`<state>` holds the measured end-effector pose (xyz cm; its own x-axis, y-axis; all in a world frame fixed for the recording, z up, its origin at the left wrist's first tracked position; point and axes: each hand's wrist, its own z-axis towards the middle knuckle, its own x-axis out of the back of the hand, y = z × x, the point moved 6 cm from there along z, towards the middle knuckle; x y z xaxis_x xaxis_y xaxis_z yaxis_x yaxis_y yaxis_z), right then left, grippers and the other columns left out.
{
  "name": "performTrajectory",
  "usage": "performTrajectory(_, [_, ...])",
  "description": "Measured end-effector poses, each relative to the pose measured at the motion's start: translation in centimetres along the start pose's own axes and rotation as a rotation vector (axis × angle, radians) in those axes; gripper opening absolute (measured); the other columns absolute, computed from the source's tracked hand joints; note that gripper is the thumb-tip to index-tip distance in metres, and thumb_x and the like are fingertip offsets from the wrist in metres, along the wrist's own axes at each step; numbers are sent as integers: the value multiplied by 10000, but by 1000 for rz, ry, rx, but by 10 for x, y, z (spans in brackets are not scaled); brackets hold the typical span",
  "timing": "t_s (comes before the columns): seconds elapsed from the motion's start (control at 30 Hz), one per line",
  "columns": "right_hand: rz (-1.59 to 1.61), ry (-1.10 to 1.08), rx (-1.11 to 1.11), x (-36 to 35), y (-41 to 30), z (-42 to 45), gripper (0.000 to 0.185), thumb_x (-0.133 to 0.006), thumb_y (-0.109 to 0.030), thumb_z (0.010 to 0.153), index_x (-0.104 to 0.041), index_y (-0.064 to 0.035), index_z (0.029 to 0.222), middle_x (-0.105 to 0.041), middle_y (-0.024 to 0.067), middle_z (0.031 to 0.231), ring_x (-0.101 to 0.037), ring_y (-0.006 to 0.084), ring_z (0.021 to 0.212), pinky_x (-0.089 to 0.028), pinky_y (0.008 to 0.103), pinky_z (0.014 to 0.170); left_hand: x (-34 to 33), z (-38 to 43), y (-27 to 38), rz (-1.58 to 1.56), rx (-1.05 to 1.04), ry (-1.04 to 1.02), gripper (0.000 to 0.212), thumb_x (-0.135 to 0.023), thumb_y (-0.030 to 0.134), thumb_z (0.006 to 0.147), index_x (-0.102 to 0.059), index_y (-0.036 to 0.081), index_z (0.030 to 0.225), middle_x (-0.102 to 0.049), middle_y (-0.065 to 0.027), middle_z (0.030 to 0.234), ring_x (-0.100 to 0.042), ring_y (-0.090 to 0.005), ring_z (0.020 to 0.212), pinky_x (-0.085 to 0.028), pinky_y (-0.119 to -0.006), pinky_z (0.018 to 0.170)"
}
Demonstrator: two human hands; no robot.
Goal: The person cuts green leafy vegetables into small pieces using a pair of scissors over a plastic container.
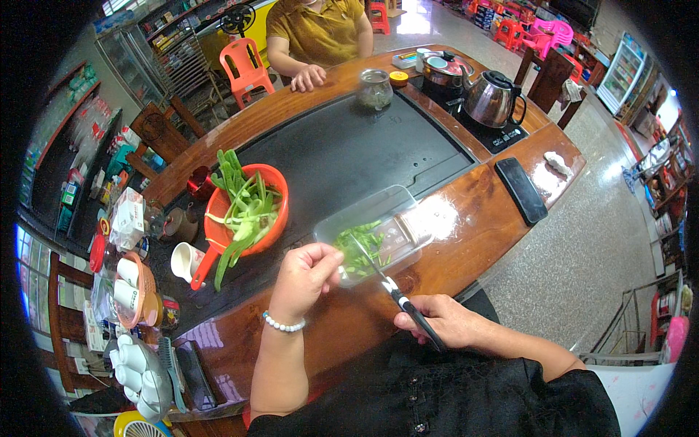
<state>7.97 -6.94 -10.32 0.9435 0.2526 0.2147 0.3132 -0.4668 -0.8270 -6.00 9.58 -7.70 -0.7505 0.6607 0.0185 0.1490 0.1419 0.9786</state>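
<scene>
My right hand (437,322) is closed around the black handles of a pair of scissors (401,297), whose blades reach over a clear plastic container (407,199). Cut green pieces (357,248) lie inside the container. My left hand (314,270), with a beaded bracelet at the wrist, is at the container's near left edge, thumb and fingertips pinched together; whether something small is between them cannot be told. Left of the container, an orange plastic strainer (281,218) holds long green vegetable stalks (248,210), some hanging over its rim.
A smartphone (521,191) lies on the wooden table at right. Beyond are a steel kettle (491,98), a pot (442,74) and a glass jar (375,90) on the black tray. A person's hand (309,78) rests on the far edge. Cups (136,371) crowd the left.
</scene>
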Motion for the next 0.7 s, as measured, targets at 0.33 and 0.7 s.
performTrajectory(0.33, [84,-8,-38,-2,5,-4,582,-532,-546,847,-584,-31,1114,-626,138,833,-606,218,762,-486,339,700,5,0,3,-22,-33,47,152,-594,160,863,-624,36,779,-577,7,606,-453,-25,473,-356,-161,443])
performTrajectory(0.7, [176,10,-110,0,-11,-10,396,-582,-417,874,-570,-22,848,-532,10,690,-521,74,631,-436,222,569,3,-1,2,2,-22,35,166,-596,166,867,-627,35,769,-578,12,605,-451,-25,478,-360,-168,452])
